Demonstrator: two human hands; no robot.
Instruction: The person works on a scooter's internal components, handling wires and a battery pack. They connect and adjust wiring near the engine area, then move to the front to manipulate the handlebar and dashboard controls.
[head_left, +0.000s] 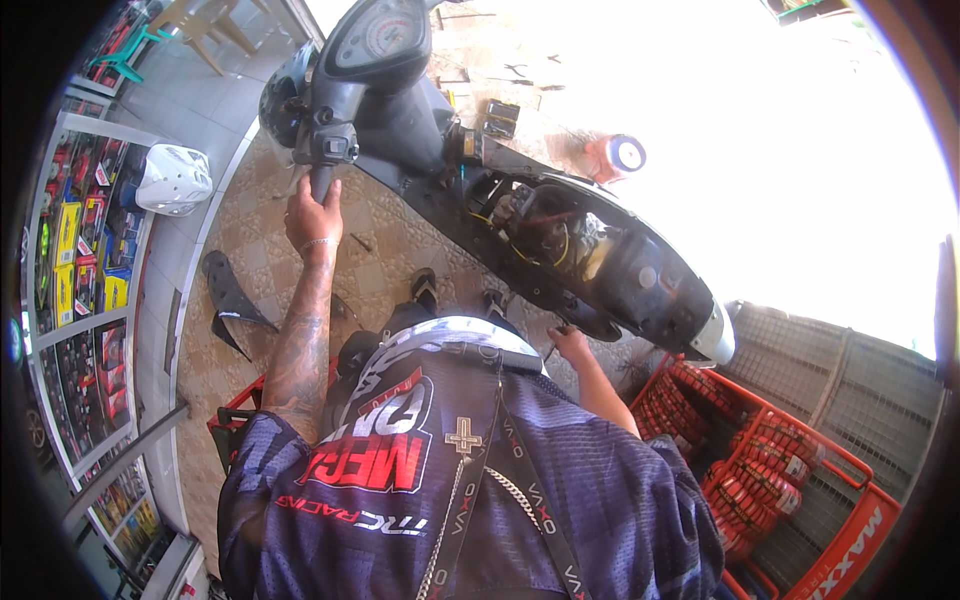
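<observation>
A dark motor scooter [398,130] stands across the upper middle, its body panels partly off. My left hand [315,215] is wrapped round its left handlebar grip [321,180], just below the switch housing [333,146]. The speedometer [385,40] is beyond, at the top. In the middle of the body an open bay [540,225] shows wires and engine parts. My right hand [572,347] is low beside the scooter's near side, below the dark tail [655,285]. Its fingers are curled, with a thin dark thing at their tips that I cannot make out.
A loose dark panel [236,300] lies on the tiled floor at left, near a white fairing piece [174,180] and glass display shelves [80,240]. Tools [517,72] and a round tub [622,154] are beyond the scooter. A red tire rack [800,440] stands at right.
</observation>
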